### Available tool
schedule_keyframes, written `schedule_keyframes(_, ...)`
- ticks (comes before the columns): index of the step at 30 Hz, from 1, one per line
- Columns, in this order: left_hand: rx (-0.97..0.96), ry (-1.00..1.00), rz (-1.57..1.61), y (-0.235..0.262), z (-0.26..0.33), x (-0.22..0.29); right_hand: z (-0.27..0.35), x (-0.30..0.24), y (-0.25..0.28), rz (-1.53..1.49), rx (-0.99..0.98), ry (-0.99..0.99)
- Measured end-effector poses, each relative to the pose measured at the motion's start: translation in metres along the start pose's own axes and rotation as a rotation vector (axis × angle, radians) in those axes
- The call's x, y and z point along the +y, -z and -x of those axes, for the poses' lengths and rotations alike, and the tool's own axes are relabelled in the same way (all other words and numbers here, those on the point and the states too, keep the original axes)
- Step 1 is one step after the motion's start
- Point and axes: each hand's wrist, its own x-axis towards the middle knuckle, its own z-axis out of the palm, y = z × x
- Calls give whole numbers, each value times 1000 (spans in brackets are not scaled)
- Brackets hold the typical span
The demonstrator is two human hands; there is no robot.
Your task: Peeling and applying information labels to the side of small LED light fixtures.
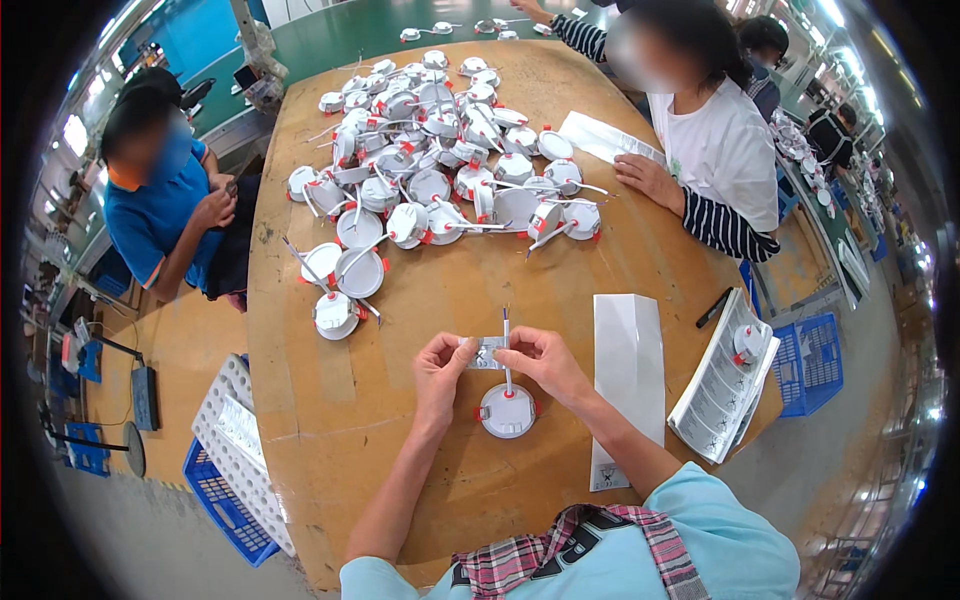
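Both hands are in front of me over the table. My left hand [443, 370] pinches the left end of a small silver-grey printed label [484, 355] between thumb and fingers. At the label's right end, my right hand [545, 362] pinches too, right beside a white cable [506, 325] that stands up from a round white downlight [508, 412]. Whether the label touches the cable I cannot tell. The downlight lies on the table just below my hands, with red clips at its sides. Neither hand touches its body.
A big heap of similar downlights [430, 185] covers the far part of the wooden table [430, 490]. To my right lie a white sheet [628, 390], a stack of label sheets [715, 400] with a downlight on top, and a black pen [713, 308]. People stand at left and far right.
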Motion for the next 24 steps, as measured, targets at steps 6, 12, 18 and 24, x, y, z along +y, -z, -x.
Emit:
schedule_keyframes(6, -31, 89, 18, -6, -1, -4, -5, -1, 4, -32, -37, 94)
schedule_keyframes(12, -68, 83, -28, -4, 1, 1, -3, -6, 3, -125, -33, 40)
schedule_keyframes(18, -66, 115, 30, -1, 7, -4, 2, -1, 1, -95, -13, 60)
schedule_keyframes(24, -82, 210, 56, 6, 1, -13, -3, 9, 5, -17, 74, 77)
